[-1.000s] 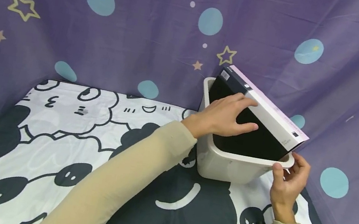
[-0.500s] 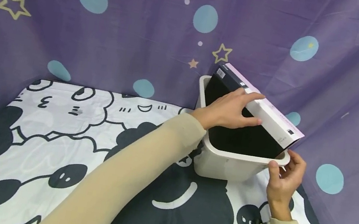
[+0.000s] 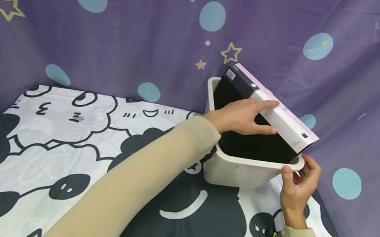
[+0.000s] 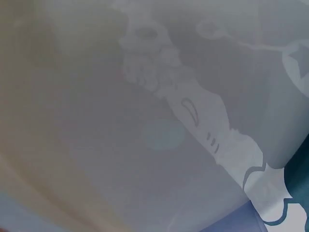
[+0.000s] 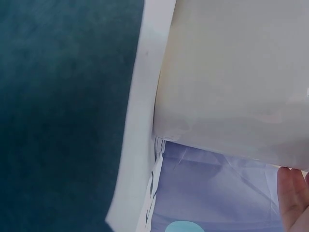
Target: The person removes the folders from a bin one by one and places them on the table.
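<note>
A large flat box [image 3: 281,113] with a black face, a dark-and-white spine and a pink far side leans tilted inside a whitish plastic bin [image 3: 237,172]. My left hand [image 3: 237,116] lies over the box's upper edge. Its thumb is on the black face and a finger reaches across the white spine to the pink side. At the bin's near right corner, my right hand [image 3: 299,191] grips the rim between thumb and fingers. The right wrist view shows right-hand fingers [image 5: 292,193] at the edge of a pale smooth surface. Haze blurs the left wrist view.
The bin stands on a cloth [image 3: 54,163] printed with black-and-white sheep, towards its back right. Behind it hangs a purple curtain [image 3: 124,40] with stars and ovals, close to the box. A white edge [image 5: 133,125] borders a dark green area [image 5: 58,121] in the right wrist view.
The whole head view has shifted slightly left. My left hand's finger has slid from the white spine farther over to the pink side. My right hand keeps its grip on the rim.
</note>
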Action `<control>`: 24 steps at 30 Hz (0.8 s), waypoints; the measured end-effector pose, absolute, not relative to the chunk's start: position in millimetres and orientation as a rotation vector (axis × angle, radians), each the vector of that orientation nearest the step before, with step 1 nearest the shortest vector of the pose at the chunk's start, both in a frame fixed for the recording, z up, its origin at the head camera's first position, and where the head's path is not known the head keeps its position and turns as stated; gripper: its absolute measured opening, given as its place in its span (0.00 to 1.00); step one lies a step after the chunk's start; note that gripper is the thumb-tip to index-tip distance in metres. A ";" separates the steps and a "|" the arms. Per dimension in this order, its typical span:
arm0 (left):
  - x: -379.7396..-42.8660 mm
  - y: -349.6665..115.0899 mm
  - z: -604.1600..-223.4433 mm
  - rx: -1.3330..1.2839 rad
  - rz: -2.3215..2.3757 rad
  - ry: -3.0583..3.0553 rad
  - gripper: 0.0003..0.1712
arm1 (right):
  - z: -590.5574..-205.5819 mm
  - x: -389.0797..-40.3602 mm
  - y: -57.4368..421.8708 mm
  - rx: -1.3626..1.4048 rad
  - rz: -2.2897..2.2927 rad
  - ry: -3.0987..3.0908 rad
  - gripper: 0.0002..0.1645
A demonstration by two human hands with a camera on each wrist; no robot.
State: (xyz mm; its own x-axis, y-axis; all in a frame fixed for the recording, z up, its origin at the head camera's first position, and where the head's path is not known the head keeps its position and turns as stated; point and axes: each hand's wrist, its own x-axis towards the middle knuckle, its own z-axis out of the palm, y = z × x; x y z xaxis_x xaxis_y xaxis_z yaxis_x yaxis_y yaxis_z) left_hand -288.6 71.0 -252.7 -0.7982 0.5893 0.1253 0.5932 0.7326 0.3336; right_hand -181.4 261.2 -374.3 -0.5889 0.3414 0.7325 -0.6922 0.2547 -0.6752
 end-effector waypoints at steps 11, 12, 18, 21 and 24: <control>-272.9 76.2 -248.2 -0.768 -0.811 -2.846 0.37 | -381.9 -189.2 267.8 0.335 1.505 -1.635 0.36; -268.2 77.9 -246.5 -0.709 -0.843 -2.863 0.37 | -382.1 -189.1 268.1 0.336 1.507 -1.634 0.36; -248.4 83.2 -232.7 -0.462 -0.981 -2.899 0.36 | -374.7 -183.5 262.8 0.350 1.530 -1.600 0.36; -247.7 83.1 -226.0 -0.408 -1.001 -2.923 0.36 | -375.6 -183.9 263.2 0.353 1.545 -1.586 0.36; -250.9 81.4 -222.3 -0.359 -1.053 -2.974 0.39 | -376.8 -184.6 263.1 0.358 1.556 -1.584 0.36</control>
